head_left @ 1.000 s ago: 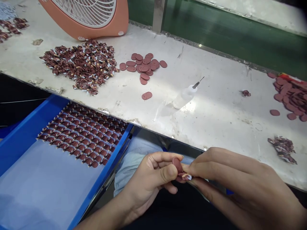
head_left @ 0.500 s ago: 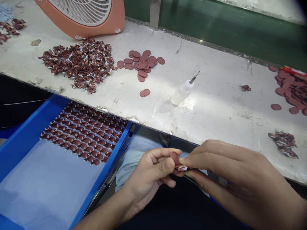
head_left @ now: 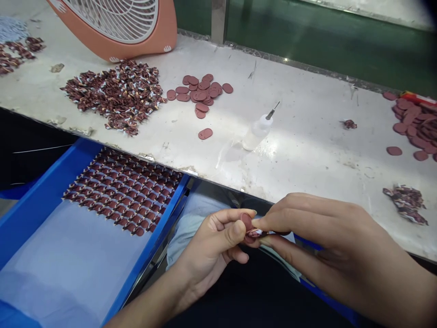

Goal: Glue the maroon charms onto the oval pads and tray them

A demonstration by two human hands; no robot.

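Note:
Between the thumb and fingers of my left hand (head_left: 213, 246) is a reddish-brown oval disc (head_left: 246, 221), held above my lap. My right hand (head_left: 327, 241) pinches a small brown, white and tan piece (head_left: 254, 233) against the disc; fingertips hide part of it. Another brown rounded edge shows just below that piece. On the bench (head_left: 307, 173) behind my hands, a clear squeeze bottle (head_left: 256, 133) with a thin needle tip stands upright. Loose oval discs (head_left: 201, 94) with tiny holes lie left of the bottle.
A pile of small brown pieces (head_left: 119, 95) lies before an orange fan (head_left: 143, 50). Below the bench edge, a blue tray (head_left: 30, 205) holds rows of brown pieces on pale sheeting. More discs (head_left: 419, 127) and a small clump (head_left: 406, 200) lie at right.
Both hands have shifted slightly left in view, still gripping the same disc and small piece. The right fingertips sit a little closer over the disc. The camera view has moved slightly.

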